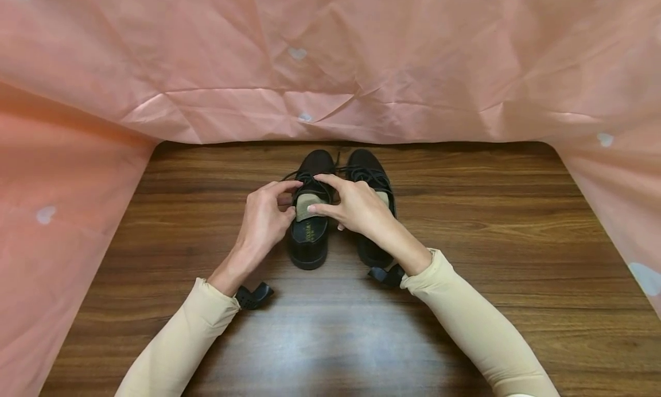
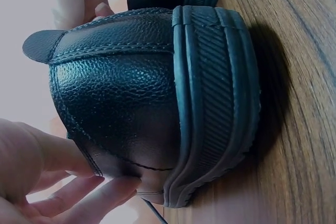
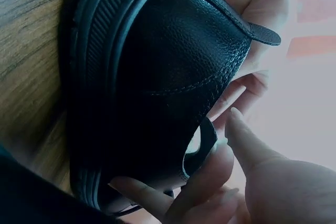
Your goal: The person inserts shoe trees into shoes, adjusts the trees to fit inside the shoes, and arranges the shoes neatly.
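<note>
A black leather lace-up shoe (image 1: pixel 307 249) stands upright on the wooden floor, toe pointing away. Its beige-lined tongue (image 1: pixel 304 206) shows in the opening, below the black laces (image 1: pixel 307 178). My left hand (image 1: pixel 264 212) grips the shoe's left side by the lace edge; in the left wrist view its fingers (image 2: pixel 113 195) lie against the outer leather. From the right, my right hand (image 1: pixel 356 205) reaches over the opening, index finger at the laces and thumb at the tongue, the two spread apart. In the right wrist view a finger (image 3: pixel 139 190) touches the shoe's side.
The matching black shoe (image 1: pixel 369 164) stands close on the right, partly under my right forearm. Pink cloth (image 1: pixel 330 58) with pale hearts hangs beyond the toes and along both sides. Black wrist mounts (image 1: pixel 254 296) stick out below my sleeves.
</note>
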A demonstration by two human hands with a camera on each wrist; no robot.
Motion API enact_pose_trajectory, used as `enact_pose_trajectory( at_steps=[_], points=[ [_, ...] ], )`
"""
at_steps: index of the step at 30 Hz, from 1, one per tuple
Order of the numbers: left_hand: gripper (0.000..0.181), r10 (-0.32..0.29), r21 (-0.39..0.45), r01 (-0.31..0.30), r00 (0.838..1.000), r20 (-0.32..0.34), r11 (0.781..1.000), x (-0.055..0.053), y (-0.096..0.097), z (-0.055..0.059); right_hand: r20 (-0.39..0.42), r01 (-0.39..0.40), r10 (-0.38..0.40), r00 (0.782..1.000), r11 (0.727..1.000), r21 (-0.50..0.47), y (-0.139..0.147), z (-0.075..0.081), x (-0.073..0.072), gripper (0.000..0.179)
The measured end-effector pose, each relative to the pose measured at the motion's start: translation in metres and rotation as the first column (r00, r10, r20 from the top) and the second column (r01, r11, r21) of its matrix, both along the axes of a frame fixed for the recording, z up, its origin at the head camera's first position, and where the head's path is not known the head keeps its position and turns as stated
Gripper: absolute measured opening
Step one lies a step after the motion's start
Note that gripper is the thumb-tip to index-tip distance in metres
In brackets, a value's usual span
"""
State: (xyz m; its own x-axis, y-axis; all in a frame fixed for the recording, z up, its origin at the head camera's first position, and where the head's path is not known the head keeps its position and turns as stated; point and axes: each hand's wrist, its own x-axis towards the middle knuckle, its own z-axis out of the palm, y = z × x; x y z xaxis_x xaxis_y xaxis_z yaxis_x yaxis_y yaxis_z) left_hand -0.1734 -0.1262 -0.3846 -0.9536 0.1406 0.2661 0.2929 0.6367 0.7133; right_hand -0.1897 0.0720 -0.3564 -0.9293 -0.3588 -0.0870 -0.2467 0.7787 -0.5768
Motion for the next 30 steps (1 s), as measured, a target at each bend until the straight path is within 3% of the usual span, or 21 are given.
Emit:
enact_pose_trajectory(
  at_steps=[9, 18, 23, 30],
  points=[
    [0.048, -0.005, -0.002, 0.005, 1.0, -0.009, 1.0, -0.003, 0.008, 0.001, 0.02, 0.005, -0.005, 1.0, 1.0, 0.024, 0.007, 0.004, -0.001, 0.074],
    [0.049, 0.006, -0.013, -0.006, 1.0, -0.015, 1.0, -0.003, 0.012, -0.002, -0.017, -0.002, 0.004, 1.0, 0.997, 0.071, 0.005, 0.003, 0.0, 0.073],
    [0.047, 0.0, -0.013, -0.001, 1.0, -0.01, 1.0, -0.002, 0.013, -0.003, -0.143, 0.009, 0.013, 0.99, 0.988, 0.153, 0.001, 0.002, 0.001, 0.062],
    [0.045, 0.013, -0.012, -0.013, 1.0, -0.004, 1.0, 0.0, 0.015, -0.004, -0.268, 0.051, -0.013, 0.963, 0.989, 0.136, 0.001, -0.001, 0.0, 0.048]
  ],
)
